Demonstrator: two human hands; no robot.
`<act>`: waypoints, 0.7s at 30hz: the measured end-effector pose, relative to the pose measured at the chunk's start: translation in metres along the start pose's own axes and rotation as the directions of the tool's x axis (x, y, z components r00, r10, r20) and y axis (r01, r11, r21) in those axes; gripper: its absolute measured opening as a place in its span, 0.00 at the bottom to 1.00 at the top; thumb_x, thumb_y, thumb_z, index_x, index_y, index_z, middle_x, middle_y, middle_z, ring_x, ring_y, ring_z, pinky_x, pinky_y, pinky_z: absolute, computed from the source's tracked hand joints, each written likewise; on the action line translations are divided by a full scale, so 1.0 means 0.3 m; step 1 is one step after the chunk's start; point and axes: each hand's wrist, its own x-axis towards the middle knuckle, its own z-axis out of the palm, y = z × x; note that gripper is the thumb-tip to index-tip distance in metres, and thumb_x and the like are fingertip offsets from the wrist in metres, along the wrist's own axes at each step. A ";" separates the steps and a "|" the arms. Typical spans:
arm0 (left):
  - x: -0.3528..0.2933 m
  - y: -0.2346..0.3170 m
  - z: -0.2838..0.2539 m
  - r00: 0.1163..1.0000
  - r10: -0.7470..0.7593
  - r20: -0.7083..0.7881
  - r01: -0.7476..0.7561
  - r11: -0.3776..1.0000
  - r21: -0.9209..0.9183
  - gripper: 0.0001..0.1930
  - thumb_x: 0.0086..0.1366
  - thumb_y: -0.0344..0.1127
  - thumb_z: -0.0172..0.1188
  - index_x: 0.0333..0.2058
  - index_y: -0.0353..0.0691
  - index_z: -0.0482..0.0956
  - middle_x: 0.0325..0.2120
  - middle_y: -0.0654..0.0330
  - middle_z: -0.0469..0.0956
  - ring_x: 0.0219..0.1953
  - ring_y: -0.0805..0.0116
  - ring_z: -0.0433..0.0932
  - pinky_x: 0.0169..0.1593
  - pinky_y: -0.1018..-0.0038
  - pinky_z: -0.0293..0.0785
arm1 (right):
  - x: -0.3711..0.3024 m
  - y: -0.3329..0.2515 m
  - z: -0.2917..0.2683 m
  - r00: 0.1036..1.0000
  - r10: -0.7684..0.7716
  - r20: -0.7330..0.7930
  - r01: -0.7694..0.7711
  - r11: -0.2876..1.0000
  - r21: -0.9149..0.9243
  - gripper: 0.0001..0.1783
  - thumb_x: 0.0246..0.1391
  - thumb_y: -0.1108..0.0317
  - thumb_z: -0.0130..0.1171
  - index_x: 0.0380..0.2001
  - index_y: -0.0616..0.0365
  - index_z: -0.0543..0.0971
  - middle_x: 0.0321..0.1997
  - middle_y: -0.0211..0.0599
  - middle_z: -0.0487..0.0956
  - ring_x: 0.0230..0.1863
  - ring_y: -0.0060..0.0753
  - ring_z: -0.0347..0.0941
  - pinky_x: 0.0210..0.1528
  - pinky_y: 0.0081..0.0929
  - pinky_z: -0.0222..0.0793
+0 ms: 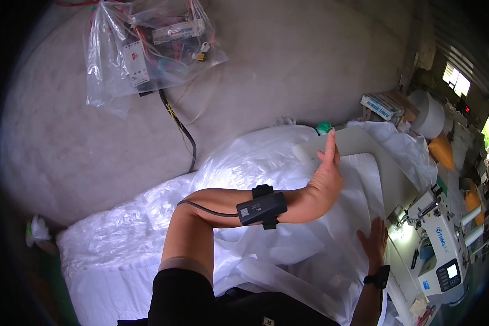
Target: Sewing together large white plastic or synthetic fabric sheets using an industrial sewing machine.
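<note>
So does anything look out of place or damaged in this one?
Nothing looks damaged or spilled. One oddity: a clear plastic bag of electrical parts hangs on the grey wall with a black cable trailing down. The left hand is raised above the white plastic sheeting; the right hand lies flat on it.

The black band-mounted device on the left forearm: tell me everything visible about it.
The black band-mounted device is a flat, box-shaped unit, plastic by its look, strapped across the bare left forearm just below the wrist. A small pale label sits on the end nearer the elbow. A dark strap tab shows above and below the box. A grey cable leaves that end and runs along the arm toward the elbow. The left hand beyond it is raised, fingers up, over rumpled white translucent sheeting.
</note>
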 end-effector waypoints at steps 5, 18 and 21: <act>0.011 -0.024 0.001 0.999 0.049 -0.017 -0.052 0.976 -0.211 0.18 0.55 0.38 0.57 0.45 0.41 0.81 0.43 0.45 0.76 0.56 0.36 0.65 0.56 0.22 0.40 | 0.000 -0.002 -0.001 1.000 -0.011 -0.018 0.011 1.000 -0.015 0.48 0.47 0.47 0.61 0.62 0.68 0.58 0.68 0.51 0.57 0.71 0.47 0.46 0.71 0.40 0.40; 0.125 0.051 0.109 0.962 0.273 0.001 -0.181 0.638 -0.749 0.11 0.49 0.26 0.60 0.33 0.32 0.82 0.32 0.50 0.78 0.47 0.48 0.72 0.58 0.24 0.39 | 0.009 0.018 0.013 1.000 -0.021 -0.022 0.021 1.000 0.007 0.47 0.47 0.45 0.61 0.61 0.68 0.59 0.67 0.52 0.58 0.70 0.50 0.48 0.70 0.43 0.41; 0.133 0.058 0.125 0.962 0.273 0.020 -0.158 0.612 -0.775 0.10 0.50 0.24 0.58 0.32 0.32 0.82 0.32 0.50 0.77 0.44 0.50 0.72 0.58 0.25 0.39 | 0.014 0.022 0.014 1.000 -0.027 -0.014 0.028 0.999 0.028 0.46 0.48 0.46 0.60 0.61 0.68 0.59 0.67 0.51 0.58 0.70 0.51 0.48 0.70 0.43 0.41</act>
